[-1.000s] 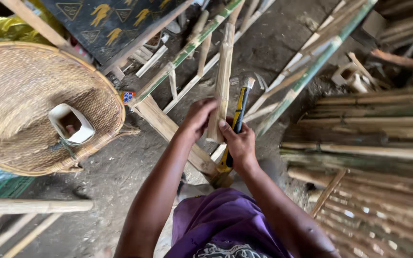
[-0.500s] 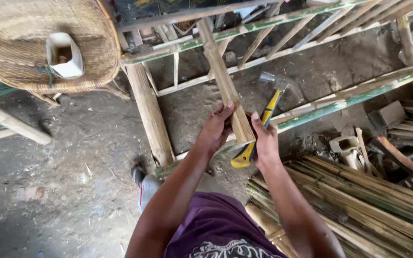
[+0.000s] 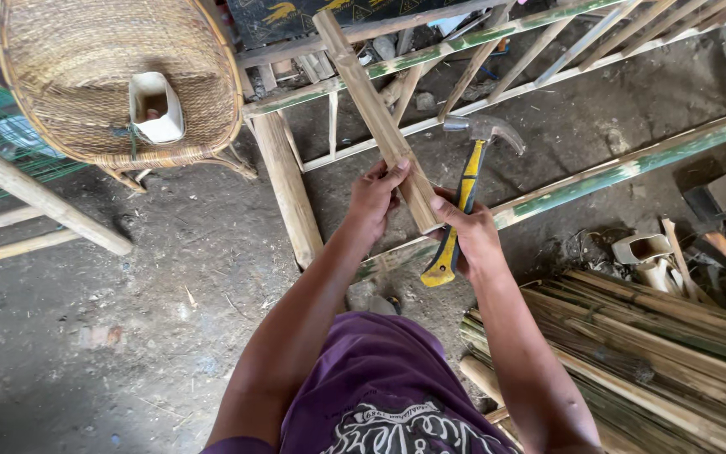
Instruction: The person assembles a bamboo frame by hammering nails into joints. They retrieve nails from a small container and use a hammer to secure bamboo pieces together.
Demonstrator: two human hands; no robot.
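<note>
1. Between my hands a bamboo slat (image 3: 376, 118) slants from its near end by my fingers up and left to the frame (image 3: 481, 38).
2. My left hand (image 3: 373, 200) presses against the slat's near end, fingers curled on its left edge.
3. My right hand (image 3: 470, 234) grips a hammer (image 3: 464, 189), thumb touching the slat; its head points up and away.
4. Both hands sit equally near the slat, which looks pale, split and dry.
5. Farther left stands a wicker chair (image 3: 203, 76).

**Both hands on the bamboo slat**

Your left hand (image 3: 373, 197) presses the flat bamboo slat (image 3: 376, 118) near its lower end. Your right hand (image 3: 470, 237) grips the yellow-handled claw hammer (image 3: 464, 189) against the same slat, head up. The slat leans across the bamboo frame (image 3: 632, 164); a woven basket (image 3: 86, 109) sits left.
</note>
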